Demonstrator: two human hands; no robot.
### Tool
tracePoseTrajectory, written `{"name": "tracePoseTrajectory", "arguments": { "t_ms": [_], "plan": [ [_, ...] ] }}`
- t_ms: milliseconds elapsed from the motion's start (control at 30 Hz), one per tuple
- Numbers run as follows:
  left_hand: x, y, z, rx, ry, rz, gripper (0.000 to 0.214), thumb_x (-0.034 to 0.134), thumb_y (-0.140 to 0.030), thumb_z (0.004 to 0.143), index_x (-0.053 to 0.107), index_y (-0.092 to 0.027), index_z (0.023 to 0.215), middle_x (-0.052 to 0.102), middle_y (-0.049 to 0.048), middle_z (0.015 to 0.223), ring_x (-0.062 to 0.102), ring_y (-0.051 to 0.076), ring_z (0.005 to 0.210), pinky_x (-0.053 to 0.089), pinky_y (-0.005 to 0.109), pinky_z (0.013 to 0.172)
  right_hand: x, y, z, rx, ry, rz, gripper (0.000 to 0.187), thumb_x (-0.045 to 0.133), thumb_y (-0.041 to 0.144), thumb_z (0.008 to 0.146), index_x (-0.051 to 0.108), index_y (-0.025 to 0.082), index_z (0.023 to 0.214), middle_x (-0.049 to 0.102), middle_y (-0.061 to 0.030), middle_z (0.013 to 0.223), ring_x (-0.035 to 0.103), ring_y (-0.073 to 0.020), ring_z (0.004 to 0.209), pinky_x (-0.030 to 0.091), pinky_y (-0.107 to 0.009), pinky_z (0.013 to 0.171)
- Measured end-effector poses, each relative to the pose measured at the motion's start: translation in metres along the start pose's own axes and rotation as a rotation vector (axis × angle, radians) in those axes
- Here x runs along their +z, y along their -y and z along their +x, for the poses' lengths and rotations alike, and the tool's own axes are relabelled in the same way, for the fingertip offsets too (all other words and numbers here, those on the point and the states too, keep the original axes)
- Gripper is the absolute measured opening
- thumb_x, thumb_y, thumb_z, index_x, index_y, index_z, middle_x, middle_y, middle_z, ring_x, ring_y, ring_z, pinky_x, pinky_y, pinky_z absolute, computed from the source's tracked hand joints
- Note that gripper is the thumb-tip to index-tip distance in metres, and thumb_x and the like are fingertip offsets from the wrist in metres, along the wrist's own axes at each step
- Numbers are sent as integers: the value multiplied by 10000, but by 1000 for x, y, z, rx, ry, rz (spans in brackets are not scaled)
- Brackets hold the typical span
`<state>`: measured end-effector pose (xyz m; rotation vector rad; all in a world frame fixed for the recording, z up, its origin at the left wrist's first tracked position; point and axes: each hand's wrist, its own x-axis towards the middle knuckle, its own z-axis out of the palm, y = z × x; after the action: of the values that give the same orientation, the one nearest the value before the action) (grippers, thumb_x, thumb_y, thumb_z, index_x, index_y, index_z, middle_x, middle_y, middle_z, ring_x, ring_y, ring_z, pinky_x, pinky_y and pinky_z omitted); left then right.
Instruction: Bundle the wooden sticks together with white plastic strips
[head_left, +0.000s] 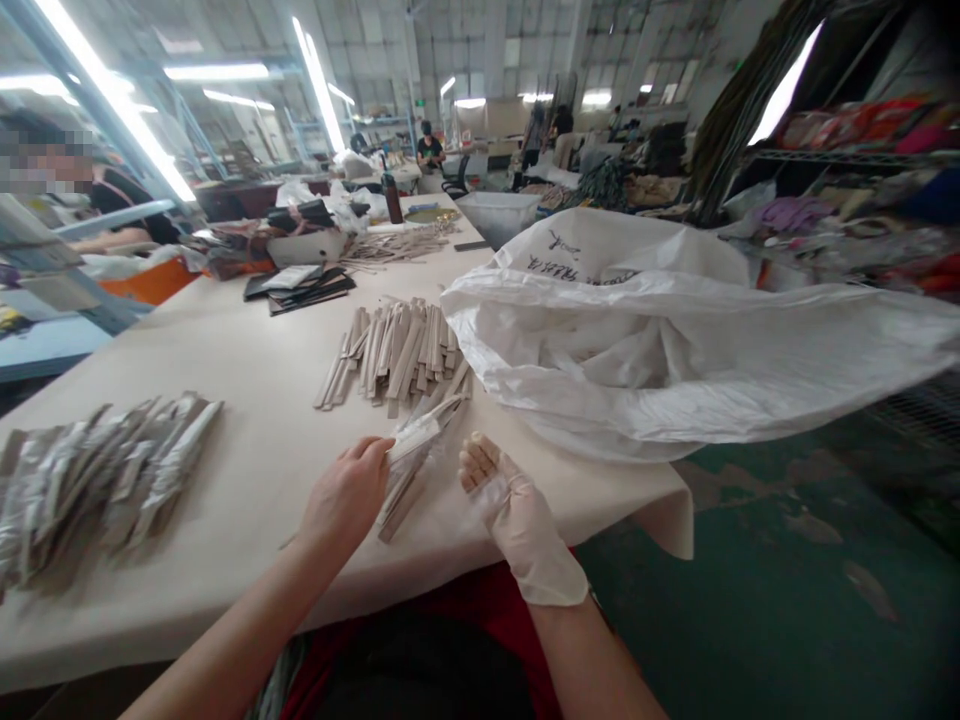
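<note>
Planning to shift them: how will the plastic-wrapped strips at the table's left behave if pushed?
The wrapped strips may slide over each other, given their plastic shine. Each is likely fairly stiff, lying mostly straight. Their uneven overlap suggests they could spread apart.

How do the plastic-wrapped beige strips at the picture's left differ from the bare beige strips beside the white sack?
The plastic-wrapped beige strips have shiny clear film over them; the bare beige strips look matte. The wrapped strips reach the picture's left edge, nearer the camera; the bare strips lie farther off. Both are long, narrow and heaped on the cream-covered table.
</note>
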<state>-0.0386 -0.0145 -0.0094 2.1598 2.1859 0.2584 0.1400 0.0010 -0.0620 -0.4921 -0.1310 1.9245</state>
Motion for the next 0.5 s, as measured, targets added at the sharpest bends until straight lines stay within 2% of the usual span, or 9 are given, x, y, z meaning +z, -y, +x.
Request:
{"name": "tracePoseTrajectory", "arguments": {
  "t_ms": [33, 100, 200, 300, 367, 433, 500],
  "plan": [
    [-2, -3, -5, 7, 20, -106, 298, 330, -272, 862, 577, -182, 1003, 617, 77, 1040, 588, 205, 904, 425, 281, 777, 1, 0, -1, 0, 15, 7, 249, 588, 265, 752, 654, 183, 978, 680, -41, 990, 614, -128, 900, 474, -246, 806],
    [-4, -11, -16, 18, 171, -359, 322, 335, -385, 860, 592, -190, 864, 623, 27, 794, 581, 168, 706, 428, 246, 628, 5, -1, -3, -9, 43, -3, 269, 578, 291, 763, 644, 198, 1007, 665, -39, 1037, 601, -135, 942, 460, -263, 843],
    [3, -22, -24, -18, 404, -657, 301, 402, -426, 809, 551, -181, 718, 511, -37, 574, 450, 105, 495, 349, 207, 467, 10, -6, -7, -69, 50, -77, 301, 584, 356, 757, 634, 236, 1028, 643, -26, 1088, 575, -150, 994, 437, -290, 876],
    [9, -27, -25, -56, 392, -730, 209, 458, -358, 761, 499, -180, 660, 463, -57, 540, 397, 90, 487, 325, 203, 476, 12, -14, -16, -77, 47, -268, 342, 602, 448, 723, 643, 250, 999, 662, -17, 1002, 592, -163, 905, 450, -298, 805],
    [5, -28, -25, -31, 352, -717, 175, 466, -335, 757, 482, -185, 668, 483, -50, 571, 431, 102, 535, 344, 211, 512, 12, -19, -23, -32, 72, -491, 291, 641, 429, 694, 673, 208, 880, 669, -16, 815, 583, -143, 734, 445, -269, 686],
    [-4, -27, -28, 6, 335, -683, 192, 453, -361, 779, 481, -189, 699, 514, -36, 620, 470, 119, 586, 366, 224, 546, 10, -20, -27, -42, 25, -658, 236, 674, 396, 671, 655, 161, 656, 584, 15, 568, 491, -97, 545, 382, -229, 546],
    [-15, -25, -34, 26, 338, -637, 255, 393, -407, 824, 494, -192, 733, 535, -25, 652, 494, 130, 614, 381, 238, 576, 8, -17, -24, -101, -77, -659, 322, 691, 429, 639, 586, 149, 519, 467, 49, 447, 376, -62, 444, 293, -216, 456]
  ]
}}
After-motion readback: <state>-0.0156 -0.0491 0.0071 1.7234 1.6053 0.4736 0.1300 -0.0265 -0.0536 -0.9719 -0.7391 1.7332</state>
